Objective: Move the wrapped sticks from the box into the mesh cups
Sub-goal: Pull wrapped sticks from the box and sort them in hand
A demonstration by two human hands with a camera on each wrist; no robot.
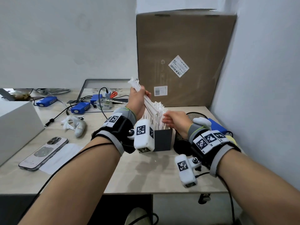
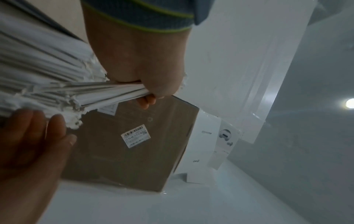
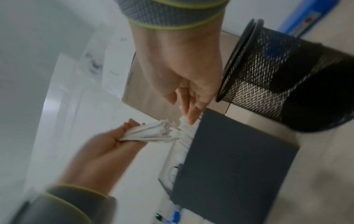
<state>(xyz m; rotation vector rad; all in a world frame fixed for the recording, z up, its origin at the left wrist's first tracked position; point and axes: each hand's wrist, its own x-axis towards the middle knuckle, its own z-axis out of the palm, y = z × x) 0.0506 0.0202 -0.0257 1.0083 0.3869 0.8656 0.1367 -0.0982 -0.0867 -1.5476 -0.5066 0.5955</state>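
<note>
My left hand [image 1: 138, 96] grips a bundle of white wrapped sticks [image 1: 135, 84] near its top, raised and tilted above the dark box [image 1: 163, 139]. More sticks [image 1: 156, 111] stand upright in that box. My right hand [image 1: 173, 119] rests with straight fingers on their tops. In the right wrist view those fingers [image 3: 191, 112] touch the stick ends at the box [image 3: 235, 159] rim, beside the held bundle [image 3: 151, 133]. A black mesh cup [image 1: 197, 115] stands just right of the box, behind my right wrist, and also shows in the right wrist view as the mesh cup [image 3: 277, 75].
A tall cardboard carton [image 1: 183, 59] leans on the wall behind the box. Left on the table lie a phone [image 1: 43, 153], crumpled white wrappers [image 1: 73, 124], blue packs [image 1: 80, 108] with cables, and a white case [image 1: 16, 125]. Another blue pack [image 1: 216, 127] sits by the right wall.
</note>
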